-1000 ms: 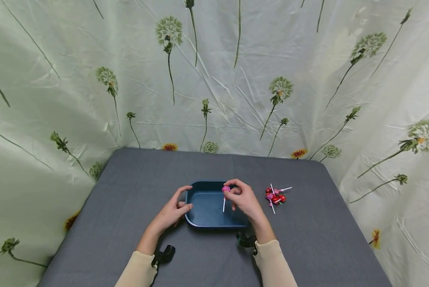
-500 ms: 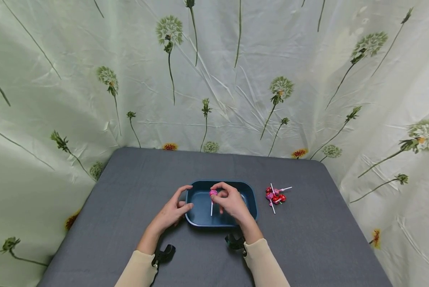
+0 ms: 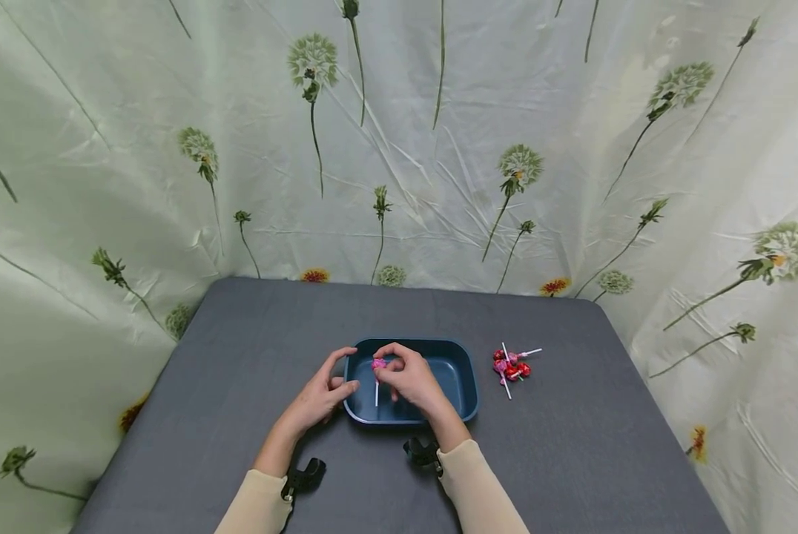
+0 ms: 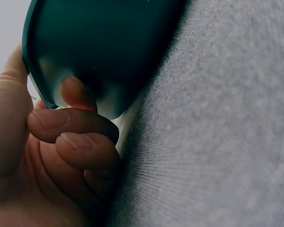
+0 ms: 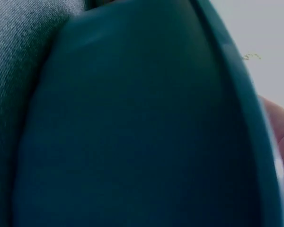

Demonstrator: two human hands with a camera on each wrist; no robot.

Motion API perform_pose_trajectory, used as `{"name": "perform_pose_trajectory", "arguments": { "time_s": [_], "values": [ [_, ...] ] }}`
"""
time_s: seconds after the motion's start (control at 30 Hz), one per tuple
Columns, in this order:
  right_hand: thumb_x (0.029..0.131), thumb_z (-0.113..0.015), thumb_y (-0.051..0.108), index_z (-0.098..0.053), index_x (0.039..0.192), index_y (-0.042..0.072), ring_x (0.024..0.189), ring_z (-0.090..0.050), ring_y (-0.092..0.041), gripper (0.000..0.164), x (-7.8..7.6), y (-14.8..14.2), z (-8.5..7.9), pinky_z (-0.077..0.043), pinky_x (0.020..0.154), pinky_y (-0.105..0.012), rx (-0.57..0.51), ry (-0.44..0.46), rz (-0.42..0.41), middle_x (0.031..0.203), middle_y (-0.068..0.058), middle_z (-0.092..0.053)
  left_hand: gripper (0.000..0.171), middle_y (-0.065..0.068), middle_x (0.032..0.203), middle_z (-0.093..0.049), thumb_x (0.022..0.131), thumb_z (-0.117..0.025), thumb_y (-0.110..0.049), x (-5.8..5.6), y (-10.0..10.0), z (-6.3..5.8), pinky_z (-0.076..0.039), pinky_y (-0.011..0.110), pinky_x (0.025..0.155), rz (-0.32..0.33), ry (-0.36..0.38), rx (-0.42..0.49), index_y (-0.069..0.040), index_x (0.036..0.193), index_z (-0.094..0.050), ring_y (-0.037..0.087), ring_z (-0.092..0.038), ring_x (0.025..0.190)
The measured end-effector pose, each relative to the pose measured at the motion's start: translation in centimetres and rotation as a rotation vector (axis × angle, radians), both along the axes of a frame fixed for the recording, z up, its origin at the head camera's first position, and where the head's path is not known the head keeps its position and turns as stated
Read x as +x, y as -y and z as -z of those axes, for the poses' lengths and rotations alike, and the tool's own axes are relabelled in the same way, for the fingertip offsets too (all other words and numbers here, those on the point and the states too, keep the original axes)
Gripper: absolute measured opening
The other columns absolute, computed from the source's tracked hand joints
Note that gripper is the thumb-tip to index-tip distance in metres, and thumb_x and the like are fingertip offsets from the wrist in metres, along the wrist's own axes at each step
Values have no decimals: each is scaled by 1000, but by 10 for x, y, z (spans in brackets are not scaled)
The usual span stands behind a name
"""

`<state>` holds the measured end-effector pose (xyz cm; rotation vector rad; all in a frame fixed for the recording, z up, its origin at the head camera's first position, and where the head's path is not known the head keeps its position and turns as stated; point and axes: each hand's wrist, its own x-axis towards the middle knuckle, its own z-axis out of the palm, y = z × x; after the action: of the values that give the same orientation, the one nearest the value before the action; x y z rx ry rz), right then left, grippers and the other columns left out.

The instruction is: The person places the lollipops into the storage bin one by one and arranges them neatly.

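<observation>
A pink-wrapped lollipop (image 3: 379, 364), its white stick hanging down, is pinched by the head between the thumb and fingers of my right hand (image 3: 412, 382). It is over the left part of a dark blue rectangular tray (image 3: 449, 374). My left hand (image 3: 314, 399) holds that tray by its left end, the thumb and one finger at the rim. In the left wrist view, curled fingers (image 4: 78, 142) lie against the tray's outer wall (image 4: 109, 38). The right wrist view is filled by the tray wall (image 5: 132, 123); part of my right hand (image 5: 283, 123) shows past the rim, the lollipop hidden.
Several red and pink lollipops (image 3: 511, 367) lie in a small pile to the right of the tray. A grey cloth (image 3: 572, 445) covers the table. Behind it hangs a pale curtain (image 3: 272, 148) with a dandelion print.
My right hand has moved left across the tray with the lollipop, from right of the middle to the left part. The left hand and the pile keep their places.
</observation>
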<state>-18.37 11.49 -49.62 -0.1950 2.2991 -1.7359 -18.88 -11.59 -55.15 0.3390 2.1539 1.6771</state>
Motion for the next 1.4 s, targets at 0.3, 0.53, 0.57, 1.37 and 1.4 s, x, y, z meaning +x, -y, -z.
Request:
{"name": "perform_pose_trajectory", "arguments": {
  "time_s": [0.3, 0.53, 0.57, 1.37, 1.4],
  "values": [
    [99, -72, 14, -67, 125, 6, 46, -51, -13, 28, 0, 10, 10, -45, 53, -25, 48, 28, -12, 79, -26, -65, 64, 3, 71, -51, 107, -65, -29, 7, -1, 4, -39, 26, 46, 10, 6, 14, -31, 161, -30, 15, -42, 48],
    [99, -72, 13, -67, 123, 10, 45, -51, -12, 25, -3, 17, 17, -43, 52, -25, 101, 46, -12, 76, -17, -66, 64, 3, 72, -52, 107, -64, -28, 7, -2, 2, -37, 27, 46, 3, 21, 18, -30, 161, -30, 15, -41, 49],
    [99, -72, 13, -67, 122, 11, 45, -51, -12, 24, -3, 17, 17, -43, 52, -25, 110, 47, -13, 75, -17, -66, 64, 2, 72, -52, 107, -64, -28, 7, -2, 2, -36, 27, 46, 2, 23, 19, -30, 161, -30, 15, -41, 49],
    [99, -72, 13, -67, 117, 13, 43, -52, -11, 19, -6, 27, 17, -42, 49, -25, 248, 53, -69, 76, -15, -73, 61, -1, 71, -52, 108, -63, -29, 1, -1, 0, -33, 24, 45, -1, 9, 36, -35, 160, -31, 12, -37, 46],
    [98, -72, 13, -67, 117, 12, 43, -52, -11, 19, -6, 27, 17, -42, 49, -25, 253, 50, -73, 75, -14, -72, 61, -1, 71, -51, 108, -63, -29, 1, -1, 0, -34, 24, 45, -1, 8, 33, -35, 160, -31, 12, -37, 46]
  ]
}}
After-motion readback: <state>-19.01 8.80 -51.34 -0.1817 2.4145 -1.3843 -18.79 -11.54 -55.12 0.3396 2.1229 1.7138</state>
